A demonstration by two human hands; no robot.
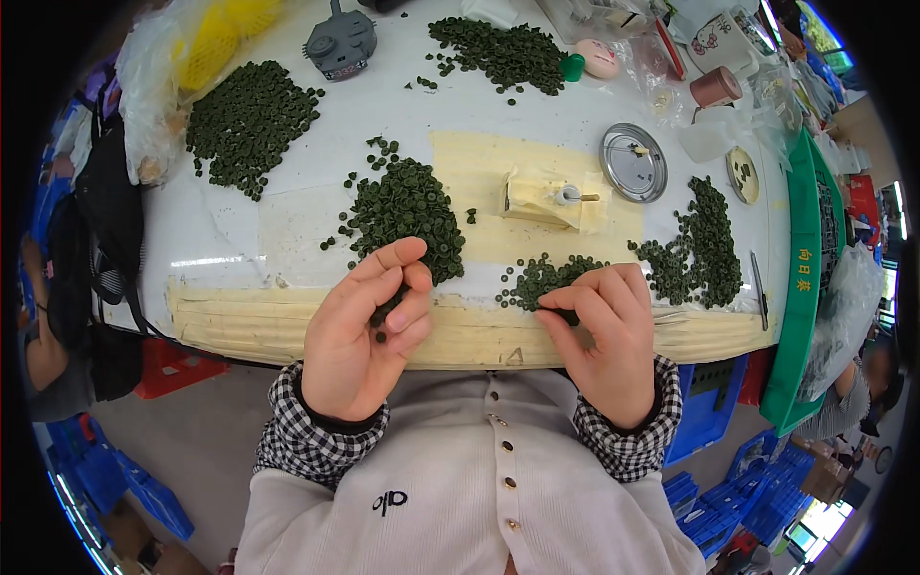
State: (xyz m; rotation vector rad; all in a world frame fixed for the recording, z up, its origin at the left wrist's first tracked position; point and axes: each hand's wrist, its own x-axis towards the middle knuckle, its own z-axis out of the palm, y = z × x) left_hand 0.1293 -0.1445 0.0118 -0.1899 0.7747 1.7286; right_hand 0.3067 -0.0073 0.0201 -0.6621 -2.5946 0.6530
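Observation:
My left hand (356,335) is held palm up with its fingers curled round several small dark green toy wheels. One wheel (380,337) shows below the fingers; the rest are mostly hidden. Just beyond this hand lies a heap of the same wheels (407,211). My right hand (610,335) hangs over the near edge of a smaller, flatter pile (556,278). Its thumb and forefinger are bent toward each other, and what they hold, if anything, is too small to make out. Between the piles and farther back stands a tape-wrapped block (541,203) with a metal pin sticking out.
More wheel heaps lie at the far left (251,125), far middle (503,53) and right (711,244). A grey toy turret (341,43) stands at the back. A round metal lid (632,163), tweezers (759,289) and a green crate (797,316) are to the right.

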